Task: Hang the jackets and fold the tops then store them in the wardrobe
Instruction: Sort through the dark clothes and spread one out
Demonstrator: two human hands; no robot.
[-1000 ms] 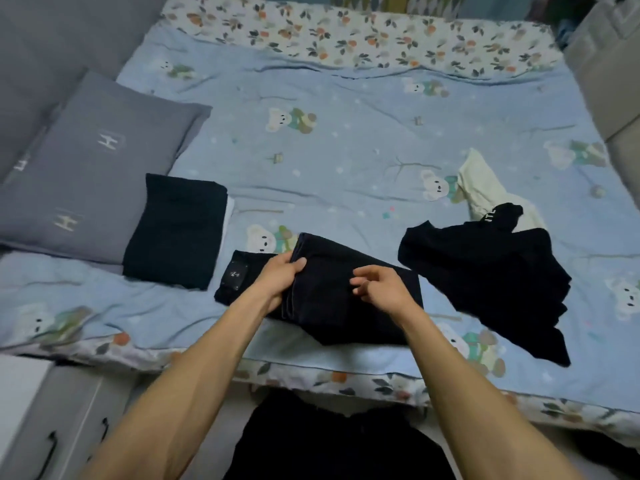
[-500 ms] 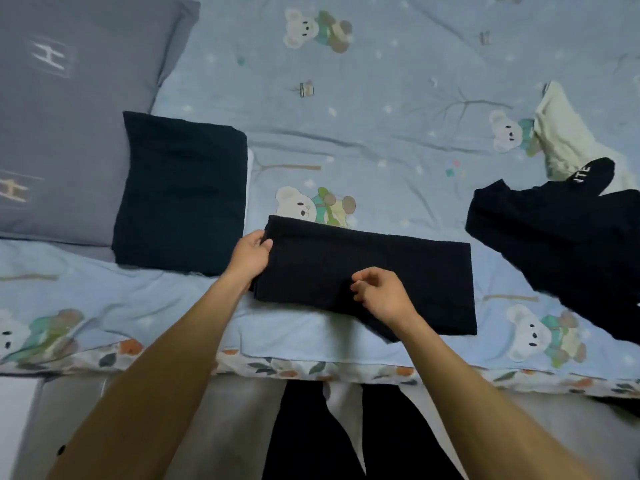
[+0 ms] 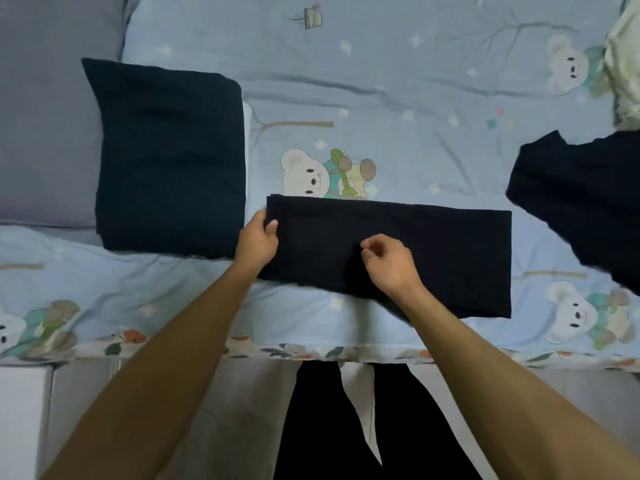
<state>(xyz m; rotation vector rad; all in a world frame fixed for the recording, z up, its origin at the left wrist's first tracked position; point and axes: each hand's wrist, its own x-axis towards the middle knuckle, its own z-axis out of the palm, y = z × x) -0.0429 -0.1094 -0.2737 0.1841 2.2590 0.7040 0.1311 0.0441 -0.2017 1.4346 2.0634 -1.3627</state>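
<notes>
On the bed [image 3: 433, 98], my left hand [image 3: 258, 242] pinches the dark top [image 3: 450, 258] at its left edge; right hand [image 3: 389, 263] rests mid-panel, fingers curled, grip unclear. Fabric soft, light, limp: I judge the edges best for lifting.

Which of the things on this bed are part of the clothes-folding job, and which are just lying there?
Part of the job:
- half-folded black top, held by left hand and right hand
- folded dark top
- unfolded black garment
- cream garment

Just lying there:
- grey pillow
- bear-print sheet

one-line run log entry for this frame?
stage: folding | left hand: grips left end of black top | right hand: pinches its middle | folded dark top: beside, left
</notes>
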